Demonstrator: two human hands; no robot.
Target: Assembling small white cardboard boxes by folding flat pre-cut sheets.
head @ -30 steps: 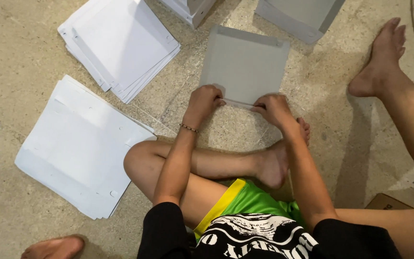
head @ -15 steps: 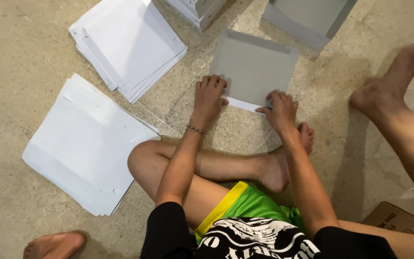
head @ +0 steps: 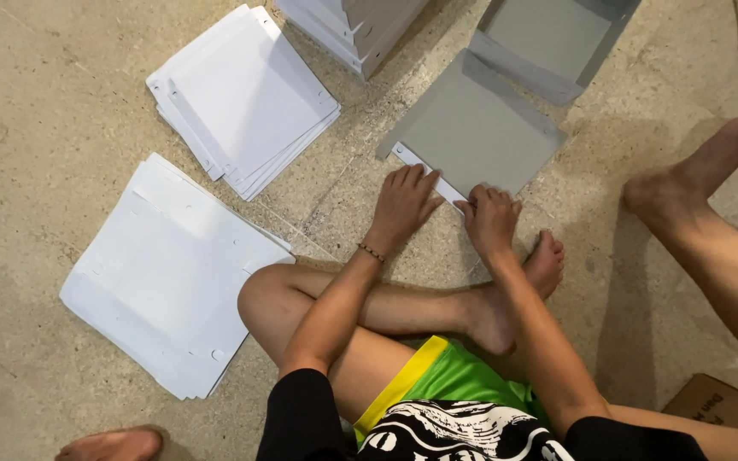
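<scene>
The left hand (head: 403,205) lies flat, fingers spread, pressing the near edge of a flat grey cardboard sheet (head: 480,128) on the concrete floor (head: 36,111). The right hand (head: 490,218) presses beside it with fingers curled on the sheet's folded white flap (head: 424,169). Both hands cover the flap's near end. The sheet lies tilted, with raised side flaps, just in front of the crossed legs, right of two stacks of white die-cut sheets (head: 245,98).

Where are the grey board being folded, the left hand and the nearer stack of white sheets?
grey board (head: 480,128): head view, middle of its flat face.
left hand (head: 403,201): head view, back of the hand.
nearer stack of white sheets (head: 168,273): head view, middle of the top sheet.
</scene>
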